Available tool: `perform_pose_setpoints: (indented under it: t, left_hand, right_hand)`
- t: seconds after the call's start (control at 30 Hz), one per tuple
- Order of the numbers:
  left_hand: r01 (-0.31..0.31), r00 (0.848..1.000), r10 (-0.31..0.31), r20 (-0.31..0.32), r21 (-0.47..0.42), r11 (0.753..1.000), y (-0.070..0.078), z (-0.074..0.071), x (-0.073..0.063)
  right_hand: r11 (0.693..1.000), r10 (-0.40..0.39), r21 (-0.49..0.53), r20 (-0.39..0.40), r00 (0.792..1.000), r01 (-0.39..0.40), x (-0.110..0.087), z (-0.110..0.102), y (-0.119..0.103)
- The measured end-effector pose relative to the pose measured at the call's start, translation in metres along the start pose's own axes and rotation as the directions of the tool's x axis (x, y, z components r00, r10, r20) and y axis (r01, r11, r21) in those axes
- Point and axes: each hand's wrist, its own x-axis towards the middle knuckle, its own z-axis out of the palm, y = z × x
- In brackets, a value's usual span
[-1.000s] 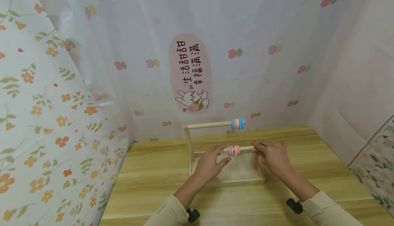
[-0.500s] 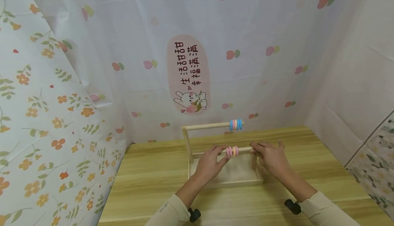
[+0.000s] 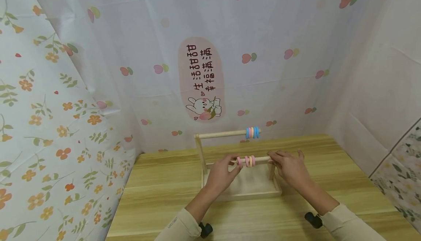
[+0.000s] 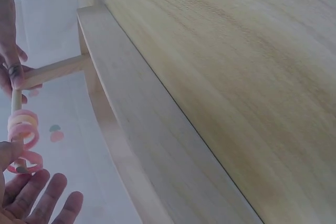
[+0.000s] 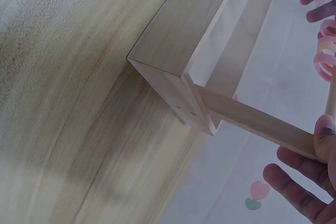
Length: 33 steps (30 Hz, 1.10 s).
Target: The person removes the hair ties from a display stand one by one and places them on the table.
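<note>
Pinching a smooth pink ring between thumb and fingers, the left hand was at the free tip of the lower rod, with the ring around that tip. The rod was pale, round wood, part of a wooden stand that rose from a shallow rectangular tray with thin, straight walls. Three more glossy rings, pink, yellow and pink, encircled the rod near its middle. On the upper rod, blue, pink and yellow rings were bunched near the right end.

A short bare stretch of wood separated the pinched ring from the group, and a longer one ran from the group to the right hand. Below the lower rod lay open space down to the tray, which sat on a streaky wood-grain table in front of a creased, printed cloth.

The right hand gripped the corner where rod met flat post, thumb pressed against it. Both forearms reached in from the near side, with the left hand's other fingers fanned.
</note>
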Motion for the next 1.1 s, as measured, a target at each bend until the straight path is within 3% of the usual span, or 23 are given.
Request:
perform_pose_setpoints:
  t: [0.13,0.33,0.67,0.8,1.1]
  left_hand:
    - [-0.001,1.000,-0.001,-0.022,-0.058,0.998,-0.003,-0.001,-0.001]
    - [0.044,0.998,-0.050,-0.033,-0.160,0.986,-0.009,-0.003,-0.003]
    - [0.059,0.996,-0.074,-0.053,-0.239,0.969,-0.013,-0.014,-0.011]
    - [0.068,0.995,-0.081,-0.050,-0.231,0.971,-0.014,-0.018,-0.015]
    - [0.024,0.998,-0.033,-0.054,-0.163,0.986,-0.018,-0.027,-0.032]
  right_hand:
    - [1.000,0.003,0.002,0.002,1.000,-0.003,0.000,0.000,0.000]
    - [1.000,-0.012,0.001,-0.014,1.000,0.012,0.001,0.001,-0.001]
    - [1.000,-0.009,-0.009,0.005,1.000,0.009,0.001,0.001,0.002]
    - [1.000,-0.011,-0.009,0.011,1.000,0.011,0.001,-0.001,0.002]
    - [1.000,0.000,0.007,0.019,1.000,0.000,0.001,-0.001,0.001]
